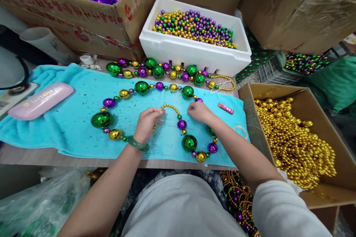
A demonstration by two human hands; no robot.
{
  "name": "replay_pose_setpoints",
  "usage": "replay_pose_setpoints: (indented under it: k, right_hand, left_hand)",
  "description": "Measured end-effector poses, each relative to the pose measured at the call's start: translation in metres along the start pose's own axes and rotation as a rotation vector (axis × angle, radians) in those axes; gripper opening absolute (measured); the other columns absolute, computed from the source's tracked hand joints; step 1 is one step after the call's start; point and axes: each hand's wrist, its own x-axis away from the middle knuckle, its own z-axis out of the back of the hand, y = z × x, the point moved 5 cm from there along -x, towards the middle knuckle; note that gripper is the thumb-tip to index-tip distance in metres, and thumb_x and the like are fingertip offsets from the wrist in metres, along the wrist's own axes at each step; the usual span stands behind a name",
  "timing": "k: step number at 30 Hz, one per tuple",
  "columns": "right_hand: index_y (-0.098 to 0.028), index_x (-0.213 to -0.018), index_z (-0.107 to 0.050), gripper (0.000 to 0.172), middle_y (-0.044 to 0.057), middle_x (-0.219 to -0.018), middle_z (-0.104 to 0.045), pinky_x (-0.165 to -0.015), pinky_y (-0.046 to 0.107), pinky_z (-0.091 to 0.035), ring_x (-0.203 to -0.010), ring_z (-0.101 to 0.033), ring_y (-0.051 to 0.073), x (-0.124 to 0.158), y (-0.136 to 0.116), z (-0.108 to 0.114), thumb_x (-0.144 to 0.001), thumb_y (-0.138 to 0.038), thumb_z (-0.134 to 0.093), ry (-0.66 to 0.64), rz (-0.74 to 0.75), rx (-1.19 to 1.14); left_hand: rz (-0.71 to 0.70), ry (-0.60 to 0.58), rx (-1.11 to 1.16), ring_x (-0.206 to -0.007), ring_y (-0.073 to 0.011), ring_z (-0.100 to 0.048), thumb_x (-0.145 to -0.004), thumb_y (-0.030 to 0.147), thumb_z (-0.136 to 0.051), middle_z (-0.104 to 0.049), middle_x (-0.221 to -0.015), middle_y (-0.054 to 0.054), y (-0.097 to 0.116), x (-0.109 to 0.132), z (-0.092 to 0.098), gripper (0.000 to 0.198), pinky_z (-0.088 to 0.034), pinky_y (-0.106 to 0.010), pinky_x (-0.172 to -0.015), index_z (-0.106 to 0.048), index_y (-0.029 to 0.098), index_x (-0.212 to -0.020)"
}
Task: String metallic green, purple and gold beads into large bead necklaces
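A long necklace of large green, purple and gold beads (pixel 141 87) lies in a loop on a turquoise towel (pixel 75 118). My left hand (pixel 147 122), with a green bangle on the wrist, pinches one end of a short run of small gold beads (pixel 170 107). My right hand (pixel 198 112) pinches the thin clear thread at the other end of that run. Both hands rest on the towel inside the loop.
A second bead necklace (pixel 158 70) lies behind the first. A white foam box (pixel 194 50) holds mixed small beads. A cardboard box (pixel 247 92) of gold bead strands stands at the right. A pink case (pixel 41 100) lies at left, a small red lighter (pixel 226 108) near my right hand.
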Motion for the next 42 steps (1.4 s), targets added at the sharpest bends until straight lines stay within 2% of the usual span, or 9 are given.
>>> replay_pose_setpoints:
  k: [3,6,9,13,21,28,32,38,42]
  right_hand:
    - [-0.019,-0.088,-0.070,0.020,0.006,-0.090,-0.071,-0.067,0.024,-0.041,-0.084,-0.062,0.018,-0.001,-0.005,-0.006,-0.079,-0.019,-0.052,-0.038,0.025,0.059]
    - [-0.020,-0.089,-0.071,0.024,0.006,-0.092,-0.072,-0.068,0.023,-0.042,-0.087,-0.063,0.018,-0.004,-0.008,-0.012,-0.078,-0.017,-0.050,-0.063,0.020,0.107]
    - [-0.018,-0.092,-0.071,0.026,0.010,-0.097,-0.072,-0.072,0.025,-0.044,-0.092,-0.064,0.021,-0.008,-0.006,-0.014,-0.078,-0.015,-0.050,-0.055,-0.029,0.130]
    - [-0.016,-0.096,-0.071,0.029,0.014,-0.103,-0.071,-0.075,0.028,-0.046,-0.097,-0.064,0.025,-0.010,-0.003,-0.012,-0.077,-0.015,-0.050,-0.032,-0.089,0.150]
    - [-0.016,-0.087,-0.072,0.017,0.012,-0.096,-0.072,-0.071,0.027,-0.045,-0.091,-0.064,0.024,-0.007,0.011,0.008,-0.077,-0.023,-0.060,-0.061,-0.117,0.141]
    - [-0.017,-0.083,-0.070,0.015,0.004,-0.083,-0.070,-0.061,0.022,-0.038,-0.077,-0.061,0.015,0.004,0.022,0.043,-0.078,-0.021,-0.057,0.122,-0.046,-0.026]
    - [-0.017,-0.083,-0.070,0.015,0.002,-0.080,-0.069,-0.060,0.022,-0.037,-0.070,-0.058,0.013,0.011,0.009,0.053,-0.079,-0.021,-0.057,0.186,0.036,-0.071]
    - [-0.022,-0.085,-0.073,0.014,0.003,-0.085,-0.070,-0.064,0.024,-0.037,-0.076,-0.059,0.015,0.013,-0.026,0.060,-0.080,-0.029,-0.062,0.107,0.132,0.058]
    - [-0.026,-0.086,-0.074,0.015,0.002,-0.092,-0.071,-0.066,0.024,-0.038,-0.086,-0.061,0.018,0.007,-0.048,0.065,-0.079,-0.029,-0.062,0.070,0.205,0.158]
  left_hand:
    - [0.069,-0.085,0.384,-0.091,-0.0162,-0.065,-0.072,0.017,-0.063,-0.069,-0.085,-0.006,-0.007,-0.003,-0.014,0.013,-0.051,-0.026,-0.075,-0.051,0.017,-0.067]
    - [0.091,-0.113,0.496,-0.074,-0.0131,-0.065,-0.079,0.017,-0.058,-0.060,-0.066,-0.001,-0.018,-0.009,-0.025,0.012,-0.052,-0.025,-0.069,-0.050,0.017,-0.070]
    - [0.060,-0.156,0.357,-0.055,-0.0098,-0.056,-0.080,0.017,-0.057,-0.051,-0.055,0.003,-0.026,-0.013,-0.031,0.014,-0.046,-0.021,-0.054,-0.051,0.016,-0.068]
    - [0.028,-0.149,0.224,-0.052,-0.0088,-0.053,-0.076,0.020,-0.061,-0.049,-0.054,0.003,-0.029,-0.012,-0.032,0.017,-0.043,-0.019,-0.049,-0.049,0.016,-0.064]
    - [0.106,-0.102,0.110,-0.059,-0.0121,-0.062,-0.067,0.025,-0.067,-0.061,-0.059,0.000,-0.026,-0.014,-0.029,0.016,-0.050,-0.024,-0.060,-0.055,0.014,-0.069]
    - [0.122,-0.103,0.072,-0.063,-0.0117,-0.063,-0.063,0.032,-0.072,-0.065,-0.067,-0.003,-0.022,-0.013,-0.032,0.024,-0.051,-0.024,-0.064,-0.064,0.011,-0.072]
    - [0.095,-0.084,0.018,-0.061,-0.0111,-0.062,-0.060,0.032,-0.075,-0.068,-0.078,-0.006,-0.021,-0.014,-0.036,0.031,-0.050,-0.025,-0.060,-0.069,0.011,-0.082]
    - [0.012,-0.080,-0.116,-0.059,-0.0121,-0.059,-0.056,0.027,-0.076,-0.069,-0.073,-0.003,-0.016,-0.019,-0.042,0.045,-0.047,-0.025,-0.057,-0.069,0.014,-0.098]
    - [-0.038,-0.072,-0.250,-0.063,-0.0140,-0.060,-0.059,0.027,-0.072,-0.070,-0.071,-0.004,-0.010,-0.023,-0.047,0.039,-0.046,-0.025,-0.057,-0.072,0.014,-0.095]
